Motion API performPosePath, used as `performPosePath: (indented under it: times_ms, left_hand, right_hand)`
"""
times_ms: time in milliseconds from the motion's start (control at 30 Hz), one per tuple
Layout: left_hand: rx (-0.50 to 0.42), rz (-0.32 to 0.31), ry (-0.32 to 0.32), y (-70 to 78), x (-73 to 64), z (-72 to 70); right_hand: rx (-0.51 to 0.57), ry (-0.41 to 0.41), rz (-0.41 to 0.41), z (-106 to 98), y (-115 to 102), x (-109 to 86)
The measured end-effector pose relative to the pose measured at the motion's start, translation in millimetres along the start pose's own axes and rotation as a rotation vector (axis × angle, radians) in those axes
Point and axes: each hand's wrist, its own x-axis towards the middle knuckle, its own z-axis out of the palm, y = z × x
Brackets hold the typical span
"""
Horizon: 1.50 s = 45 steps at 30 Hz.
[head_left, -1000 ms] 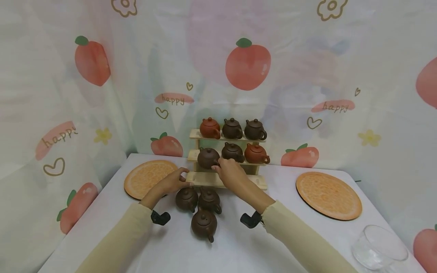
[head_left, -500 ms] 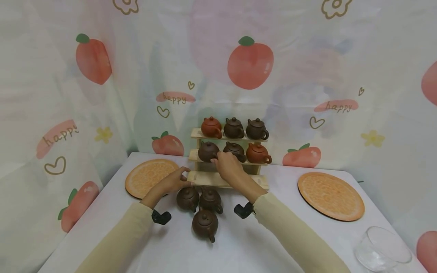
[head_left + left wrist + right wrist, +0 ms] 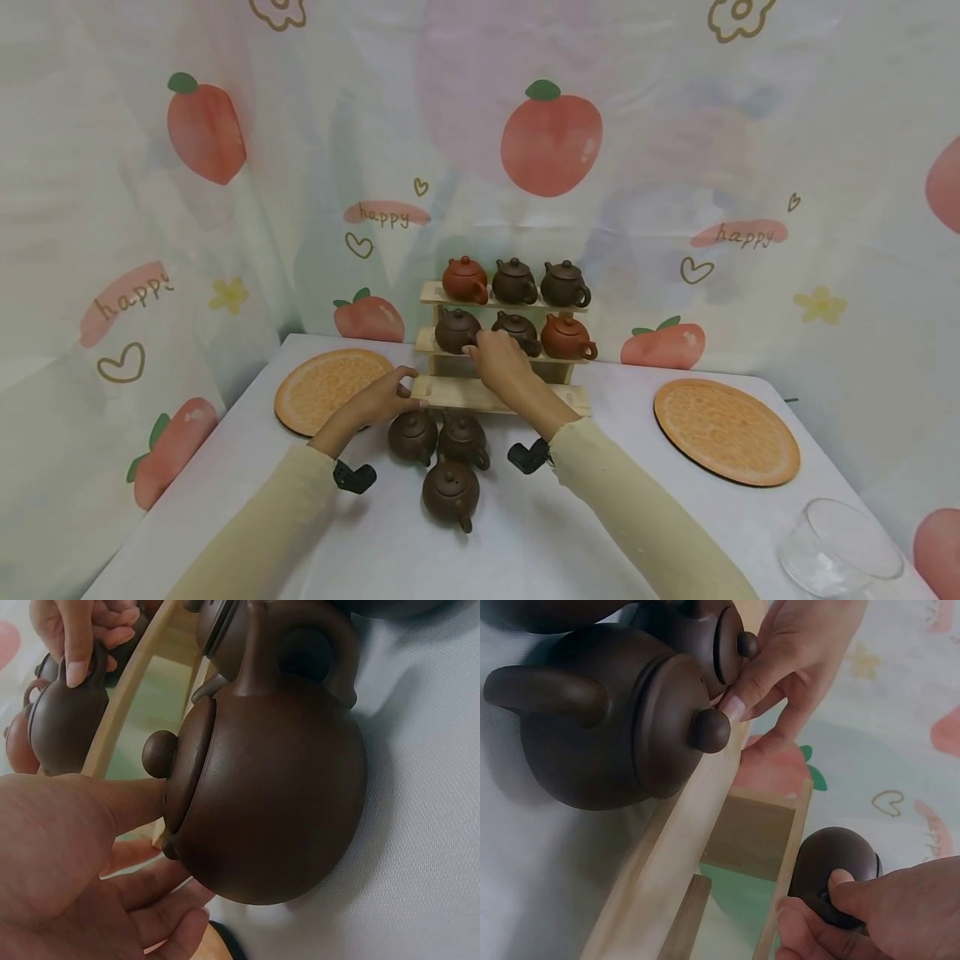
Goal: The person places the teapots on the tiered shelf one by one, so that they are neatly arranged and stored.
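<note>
A dark brown teapot [image 3: 457, 332] sits at the left end of the middle step of a wooden tiered stand [image 3: 457, 392]. My right hand [image 3: 504, 365] pinches its handle between thumb and fingers, as the right wrist view shows with the hand [image 3: 900, 911] at that teapot [image 3: 832, 874]. My left hand [image 3: 382, 397] grips the left end of the stand's bottom step, thumb in front and fingers behind. Just before that step, three brown teapots stand on the table: a left one [image 3: 412, 437], a right one [image 3: 462, 439] and a nearer one [image 3: 450, 492].
On the top step are a reddish teapot [image 3: 464, 279] and two dark ones. Another dark teapot [image 3: 517, 329] and a reddish one [image 3: 567, 337] share the middle step. Round orange mats [image 3: 330, 387] lie left and right; a glass bowl [image 3: 836, 550] stands front right.
My right hand has lifted slightly and set the brown teapot back onto the middle step, its forearm shifting left. The left hand keeps its place on the stand.
</note>
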Motion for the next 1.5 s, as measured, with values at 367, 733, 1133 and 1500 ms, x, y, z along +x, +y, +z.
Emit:
performPosePath:
  times_ms: [367, 733, 1133, 1500]
  left_hand:
    - [-0.002, 0.012, 0.000, 1.8, -1.8, -1.2]
    - [0.014, 0.011, 0.001, 2.2, -3.5, -2.3]
    - [0.009, 0.007, -0.013, 3.9, -4.2, -3.6]
    - [0.004, -0.006, -0.014, 1.4, -2.2, 0.7]
  right_hand:
    - [0.002, 0.014, -0.015, -1.2, 4.2, -5.6]
    - [-0.006, -0.041, -0.071, 0.2, 22.1, -44.3]
    - [0.103, -0.428, -0.106, 23.1, 40.4, -87.9]
    - [0.017, -0.288, -0.253, 44.0, 44.5, -102.3]
